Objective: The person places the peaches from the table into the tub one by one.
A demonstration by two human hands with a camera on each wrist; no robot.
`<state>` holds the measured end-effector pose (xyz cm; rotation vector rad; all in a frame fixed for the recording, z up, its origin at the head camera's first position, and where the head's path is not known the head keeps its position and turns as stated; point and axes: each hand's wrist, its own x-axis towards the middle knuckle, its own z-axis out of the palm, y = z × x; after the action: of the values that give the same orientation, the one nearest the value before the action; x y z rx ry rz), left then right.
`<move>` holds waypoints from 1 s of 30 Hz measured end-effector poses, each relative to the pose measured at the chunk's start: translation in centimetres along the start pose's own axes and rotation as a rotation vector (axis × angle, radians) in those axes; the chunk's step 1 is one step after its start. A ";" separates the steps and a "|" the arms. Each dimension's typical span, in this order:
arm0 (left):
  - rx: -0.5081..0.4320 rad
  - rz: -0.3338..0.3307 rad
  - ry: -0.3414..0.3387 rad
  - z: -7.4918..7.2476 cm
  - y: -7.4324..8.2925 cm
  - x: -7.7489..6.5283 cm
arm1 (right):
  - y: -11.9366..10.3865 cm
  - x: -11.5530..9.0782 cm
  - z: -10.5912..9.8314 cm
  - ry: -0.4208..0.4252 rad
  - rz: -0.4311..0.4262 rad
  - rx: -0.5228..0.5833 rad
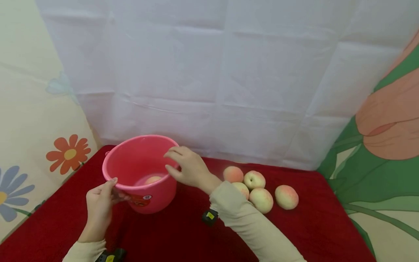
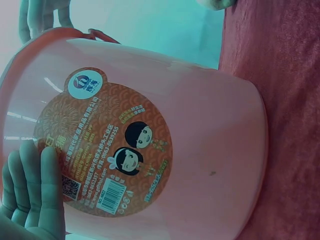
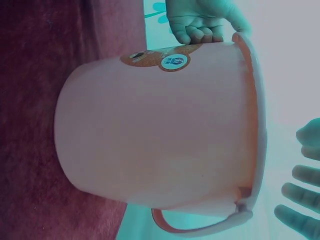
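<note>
A pink bucket (image 1: 165, 198) stands on the red cloth, with one peach (image 1: 153, 179) visible inside at its bottom. My left hand (image 1: 99, 207) holds the near-left rim, its thumb over the edge and its fingers against the outer wall; in the left wrist view those fingers (image 2: 32, 185) lie beside the round orange label (image 2: 107, 150). Over the bucket's right rim hovers my right hand (image 1: 190, 167), fingers spread and holding nothing. The right wrist view shows its fingertips (image 3: 302, 195) apart from the rim.
Right of the bucket, several peaches lie on the red cloth (image 1: 183, 236): a cluster by my right forearm, including a pale peach (image 1: 261, 201), and a separate peach (image 1: 286, 197) farther right. A white sheet (image 1: 209, 72) hangs behind. The bucket's handle (image 3: 195, 232) hangs down its side.
</note>
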<state>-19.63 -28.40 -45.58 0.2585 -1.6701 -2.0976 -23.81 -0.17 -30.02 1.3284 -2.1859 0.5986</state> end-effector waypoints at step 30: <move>-0.018 -0.010 0.115 -0.3 -1.6 1.0 | 1.1 -4.5 -1.0 0.064 0.003 -0.043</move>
<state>-20.74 -28.87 -47.04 0.3753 -1.5852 -2.0634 -22.89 3.95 -32.19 1.2665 -2.1377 0.5839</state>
